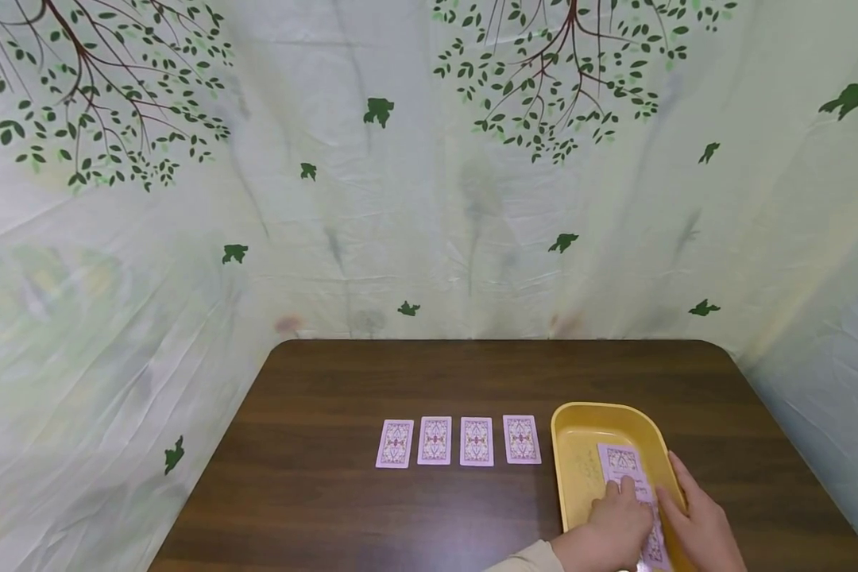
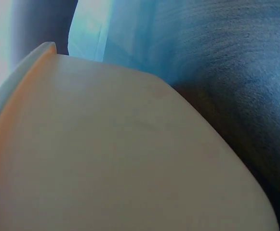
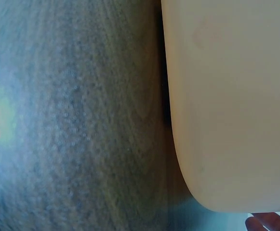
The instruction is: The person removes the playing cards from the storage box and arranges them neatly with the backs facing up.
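In the head view, a yellow tray (image 1: pixel 570 445) stands at the right of the table with purple-patterned playing cards (image 1: pixel 622 459) overlapping inside it, backs up. My left hand (image 1: pixel 618 524) reaches into the tray, its fingertips on the cards; its thumb is hidden, and I cannot tell whether a card is pinched. With the thumb inside the right rim and fingers outside, my right hand (image 1: pixel 706 520) grips the tray. The tray's outer wall (image 2: pixel 120 144) fills much of the left wrist view. In the right wrist view, fingertips (image 3: pixel 270 222) show below the tray wall (image 3: pixel 236 106).
Several playing cards (image 1: pixel 435 441) lie face down in a spaced row on the dark wooden table (image 1: pixel 343 508), left of the tray. A pale cloth (image 1: pixel 415 199) printed with leaves and branches hangs behind and beside the table.
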Tool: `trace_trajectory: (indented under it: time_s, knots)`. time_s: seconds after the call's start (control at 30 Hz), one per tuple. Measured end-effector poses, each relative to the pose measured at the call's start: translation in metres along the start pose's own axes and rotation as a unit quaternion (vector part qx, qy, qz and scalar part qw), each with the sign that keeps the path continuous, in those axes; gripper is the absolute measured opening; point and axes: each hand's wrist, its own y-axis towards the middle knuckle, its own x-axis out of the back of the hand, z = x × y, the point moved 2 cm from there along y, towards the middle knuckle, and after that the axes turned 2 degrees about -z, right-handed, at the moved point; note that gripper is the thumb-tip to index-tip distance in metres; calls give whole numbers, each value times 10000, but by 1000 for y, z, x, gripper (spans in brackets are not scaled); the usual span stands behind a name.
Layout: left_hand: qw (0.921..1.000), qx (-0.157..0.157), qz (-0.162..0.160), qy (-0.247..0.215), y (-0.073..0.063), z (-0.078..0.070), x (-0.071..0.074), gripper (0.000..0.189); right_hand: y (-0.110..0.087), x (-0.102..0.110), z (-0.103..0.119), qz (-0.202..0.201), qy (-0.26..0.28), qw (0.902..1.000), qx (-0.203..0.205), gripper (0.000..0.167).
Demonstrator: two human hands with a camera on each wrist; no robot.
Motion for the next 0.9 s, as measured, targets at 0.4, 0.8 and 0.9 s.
trace_trajectory:
  time_s: [0.4,0.8,0.9]
  knots:
    - [9994,-146,271,-171,0,-2,0,41,1,0,0,25,5,10000,-2,58]
    - [9976,-349,504,-309,-4,4,5,51,0,0,1,-25,-80,10000,16,57]
    - [9974,-260,494,-457,-4,7,4,58,1,-1,0,4,-86,10000,-5,57]
